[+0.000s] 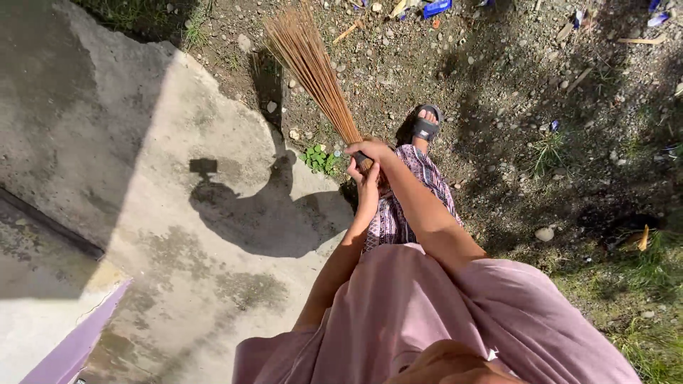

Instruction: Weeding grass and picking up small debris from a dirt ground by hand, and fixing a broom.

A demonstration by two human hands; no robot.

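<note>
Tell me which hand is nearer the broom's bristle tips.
Right. The right hand grips the broom at the bound end, higher up toward the bristles; the left hand sits just below it, nearer the body.

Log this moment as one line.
left hand: grips handle | right hand: grips handle | brown stick broom: bristles over gravel ground | grey concrete slab: beside

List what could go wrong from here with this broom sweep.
1. Both hands, right hand and left hand, bunch at the very end of the broom, so it may twist or slip.
2. The sandal leaves toes bare near the loose stones; flicked grit could hit them.
3. The concrete slab has an edge where bristles might catch.
</note>
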